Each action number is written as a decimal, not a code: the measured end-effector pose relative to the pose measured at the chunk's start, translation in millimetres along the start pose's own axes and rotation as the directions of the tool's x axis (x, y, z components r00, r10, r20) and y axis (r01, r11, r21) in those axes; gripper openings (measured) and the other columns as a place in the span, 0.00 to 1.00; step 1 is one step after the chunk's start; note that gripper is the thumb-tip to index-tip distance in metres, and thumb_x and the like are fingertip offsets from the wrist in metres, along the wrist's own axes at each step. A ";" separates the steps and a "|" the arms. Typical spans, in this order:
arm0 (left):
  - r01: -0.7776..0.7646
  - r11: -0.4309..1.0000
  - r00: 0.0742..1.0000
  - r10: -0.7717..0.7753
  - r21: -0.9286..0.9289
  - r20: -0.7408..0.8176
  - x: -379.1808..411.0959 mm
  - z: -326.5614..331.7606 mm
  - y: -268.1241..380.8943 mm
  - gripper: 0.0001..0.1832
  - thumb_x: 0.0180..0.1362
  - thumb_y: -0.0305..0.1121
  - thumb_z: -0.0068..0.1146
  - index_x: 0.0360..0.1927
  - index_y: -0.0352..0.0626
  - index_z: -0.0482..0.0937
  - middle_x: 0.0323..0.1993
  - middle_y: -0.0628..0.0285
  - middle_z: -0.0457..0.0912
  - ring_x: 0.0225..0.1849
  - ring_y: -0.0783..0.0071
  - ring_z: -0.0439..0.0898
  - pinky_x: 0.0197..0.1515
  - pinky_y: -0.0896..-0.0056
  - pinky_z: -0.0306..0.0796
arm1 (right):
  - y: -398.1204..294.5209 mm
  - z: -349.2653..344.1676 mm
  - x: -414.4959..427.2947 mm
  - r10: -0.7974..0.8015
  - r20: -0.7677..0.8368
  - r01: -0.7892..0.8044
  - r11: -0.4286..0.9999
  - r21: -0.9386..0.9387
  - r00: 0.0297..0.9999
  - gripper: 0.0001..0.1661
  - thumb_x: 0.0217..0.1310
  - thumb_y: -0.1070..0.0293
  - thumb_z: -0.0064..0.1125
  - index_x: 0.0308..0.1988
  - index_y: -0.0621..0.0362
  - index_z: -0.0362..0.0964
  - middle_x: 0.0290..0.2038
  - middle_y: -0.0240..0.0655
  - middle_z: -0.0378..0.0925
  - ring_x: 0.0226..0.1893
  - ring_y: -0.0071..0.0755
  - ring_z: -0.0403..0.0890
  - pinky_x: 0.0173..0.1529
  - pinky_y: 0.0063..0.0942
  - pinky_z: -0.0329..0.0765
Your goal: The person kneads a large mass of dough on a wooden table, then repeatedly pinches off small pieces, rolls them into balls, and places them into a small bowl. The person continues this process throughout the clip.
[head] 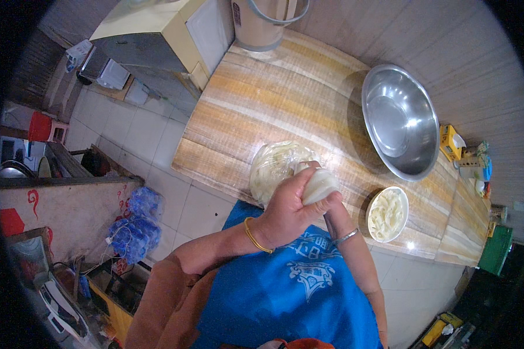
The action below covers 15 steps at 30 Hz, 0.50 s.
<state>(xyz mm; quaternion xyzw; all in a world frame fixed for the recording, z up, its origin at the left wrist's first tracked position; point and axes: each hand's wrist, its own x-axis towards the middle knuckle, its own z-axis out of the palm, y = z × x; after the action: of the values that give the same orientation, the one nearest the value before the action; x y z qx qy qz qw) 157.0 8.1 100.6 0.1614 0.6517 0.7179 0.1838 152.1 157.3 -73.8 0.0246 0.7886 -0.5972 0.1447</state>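
My left hand, with a yellow bangle at the wrist, grips a pale, translucent handful of food from the left side. My right hand, with a silver bangle behind it, presses against the same pale mass from the right; its fingers are partly hidden. Just beyond and left of my hands, a clear plastic bag of pale sliced food lies at the table's near edge. To the right stands a white bowl holding pale, curved strips. I cannot tell what the food is.
A large stainless steel basin stands tilted in view at the right of the wood-patterned table. Behind it are a yellow tissue box and a utensil holder. A beige bin is at the far edge. Blue plastic bags hang at left.
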 end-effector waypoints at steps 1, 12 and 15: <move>-0.002 1.000 1.000 0.002 0.000 0.014 -1.6 -0.4 -0.6 0.21 0.59 0.41 0.59 0.49 0.36 0.72 0.37 0.64 0.78 0.39 0.81 0.74 0.41 0.76 0.71 | -4.3 1.3 -3.2 0.006 -0.036 -0.007 1.000 -0.028 0.999 0.09 0.50 0.65 0.57 0.22 0.57 0.74 0.21 0.34 0.77 0.22 0.24 0.76 0.27 0.28 0.72; 0.103 0.841 0.991 -0.133 -0.531 -0.019 15.0 -36.8 23.7 0.16 0.63 0.43 0.52 0.40 0.39 0.71 0.30 0.64 0.78 0.34 0.81 0.76 0.35 0.79 0.71 | -53.2 -18.6 -15.4 0.238 -0.107 -0.204 0.943 0.264 0.965 0.16 0.57 0.60 0.49 0.24 0.62 0.71 0.24 0.34 0.72 0.28 0.26 0.70 0.33 0.29 0.68; 0.090 0.907 0.984 -0.144 -0.412 -0.102 20.8 -37.3 -0.8 0.16 0.63 0.43 0.51 0.41 0.39 0.71 0.31 0.62 0.78 0.35 0.77 0.77 0.38 0.76 0.72 | -110.4 -30.0 -29.6 0.179 -0.128 -0.148 0.965 0.217 0.975 0.14 0.55 0.63 0.49 0.23 0.62 0.69 0.23 0.32 0.70 0.26 0.23 0.68 0.31 0.24 0.66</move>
<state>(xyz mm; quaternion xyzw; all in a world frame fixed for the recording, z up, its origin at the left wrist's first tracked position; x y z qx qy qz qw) 121.2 -14.6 95.9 0.0331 0.5078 0.8341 0.2130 151.1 158.2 44.3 0.1484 0.7264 -0.6580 0.1319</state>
